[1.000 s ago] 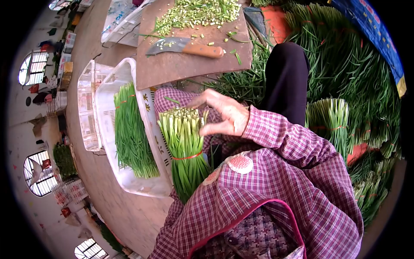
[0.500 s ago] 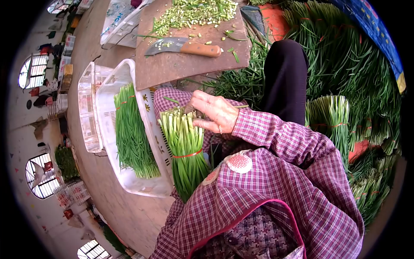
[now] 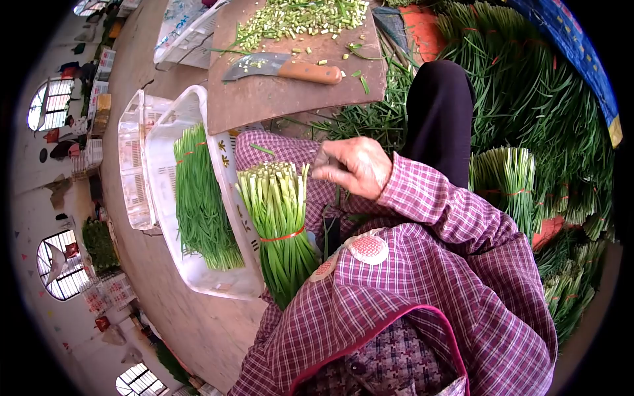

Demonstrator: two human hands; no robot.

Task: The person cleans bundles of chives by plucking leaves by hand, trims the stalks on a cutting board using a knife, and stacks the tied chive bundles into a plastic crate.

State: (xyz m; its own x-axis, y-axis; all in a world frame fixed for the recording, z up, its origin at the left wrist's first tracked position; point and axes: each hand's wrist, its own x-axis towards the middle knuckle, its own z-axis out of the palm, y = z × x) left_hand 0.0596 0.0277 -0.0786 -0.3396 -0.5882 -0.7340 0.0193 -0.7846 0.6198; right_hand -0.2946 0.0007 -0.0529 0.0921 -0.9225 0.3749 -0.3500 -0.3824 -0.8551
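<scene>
The green bundle (image 3: 282, 214) sits upright, slightly tilted, between the white crate (image 3: 228, 289) and the right hand (image 3: 360, 166). Its stalks are slender and smooth, with pale, blunt ends uppermost; 1 red band (image 3: 282, 235) encircles the middle. Right hand: fingers bent, tips blurred, just beside the stalk ends; whether the grip is open or closed cannot be told. Left hand: hidden; grip cannot be told. The checked fabric jacket (image 3: 436, 277) covers the bundle's lower end.

The crate is rigid plastic with slotted walls and contains 1 banded bundle (image 3: 203, 201) lying flat. The brown, flat worktop (image 3: 264, 105) carries a knife (image 3: 310, 71) with a broad metal blade and wooden handle, plus chopped stems (image 3: 304, 23). A dark trouser leg (image 3: 439, 112) stands between the right hand and the heaped greens (image 3: 515, 79).
</scene>
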